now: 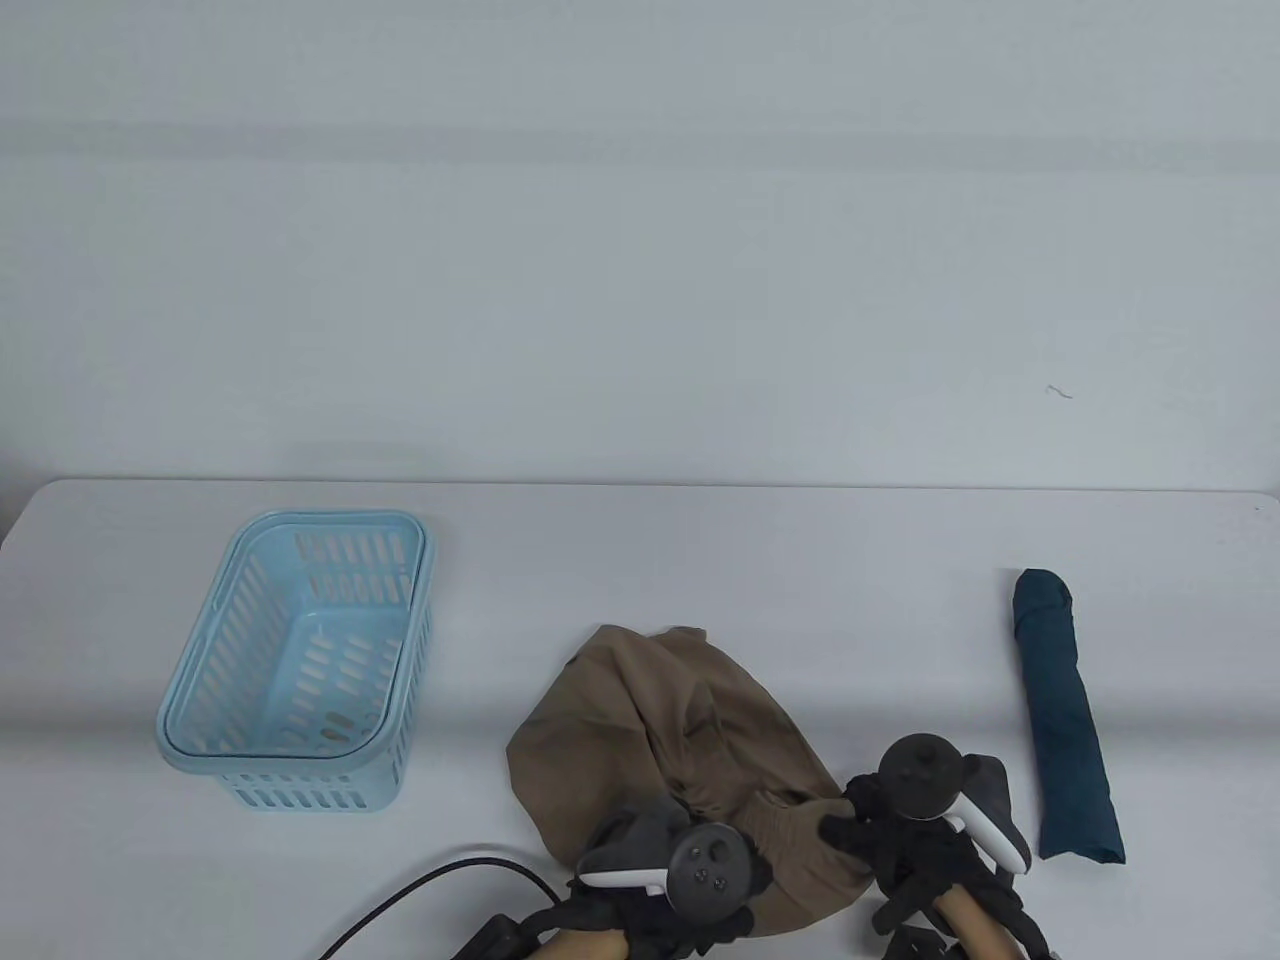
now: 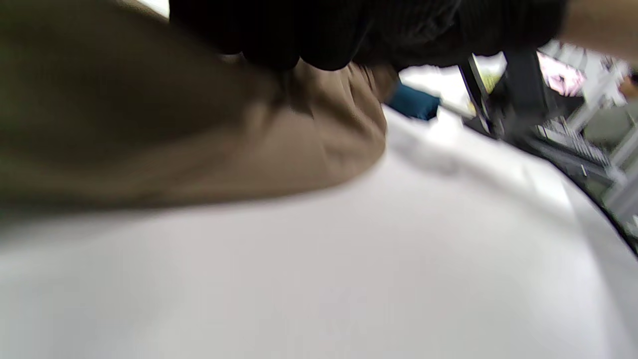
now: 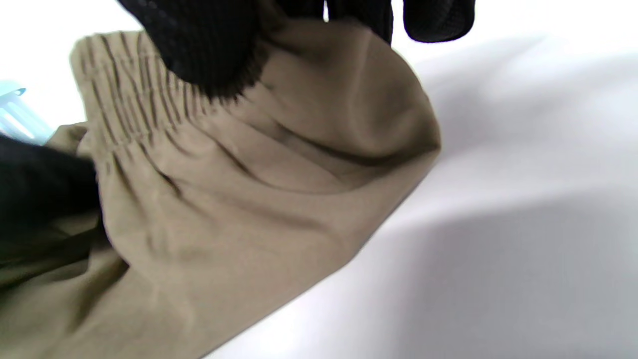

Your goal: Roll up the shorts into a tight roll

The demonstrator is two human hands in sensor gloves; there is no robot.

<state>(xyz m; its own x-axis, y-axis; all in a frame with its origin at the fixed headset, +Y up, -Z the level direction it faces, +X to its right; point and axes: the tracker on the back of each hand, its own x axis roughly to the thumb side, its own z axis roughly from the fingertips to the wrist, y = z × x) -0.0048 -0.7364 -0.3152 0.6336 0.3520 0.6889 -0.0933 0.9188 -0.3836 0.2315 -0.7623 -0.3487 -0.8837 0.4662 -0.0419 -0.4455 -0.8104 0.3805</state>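
Observation:
Tan shorts point(image 1: 660, 740) lie crumpled on the white table point(image 1: 640, 560) near its front edge. My left hand point(image 1: 690, 880) grips the near part of the shorts; in the left wrist view its fingers point(image 2: 309, 30) close on the tan cloth point(image 2: 199, 139). My right hand point(image 1: 880, 820) pinches the elastic waistband at the shorts' right side; in the right wrist view its fingers point(image 3: 209, 50) hold the gathered waistband point(image 3: 139, 99).
A light blue plastic basket point(image 1: 300, 660) stands at the left. A dark teal rolled garment point(image 1: 1065, 720) lies at the right, also visible in the left wrist view point(image 2: 413, 102). A black cable point(image 1: 420, 895) runs along the front edge.

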